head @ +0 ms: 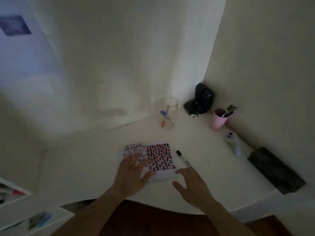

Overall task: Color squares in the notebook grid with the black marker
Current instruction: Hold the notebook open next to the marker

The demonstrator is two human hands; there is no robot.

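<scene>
An open notebook (pixel 160 155) lies flat on the white table, its grid pages filled with red, pink and dark squares. My left hand (pixel 132 174) rests palm down on the left page, fingers spread, a ring on one finger. The black marker (pixel 184 158) lies on the table just right of the notebook, its capped end pointing away from me. My right hand (pixel 191 183) hovers open at the notebook's near right corner, fingertips close to the marker's near end, holding nothing.
A clear cup (pixel 167 113) with pens and a pink cup (pixel 219 119) with pens stand at the back. A black device (pixel 201 99) sits in the wall corner. A white controller (pixel 233 142) and a dark flat case (pixel 276 169) lie to the right.
</scene>
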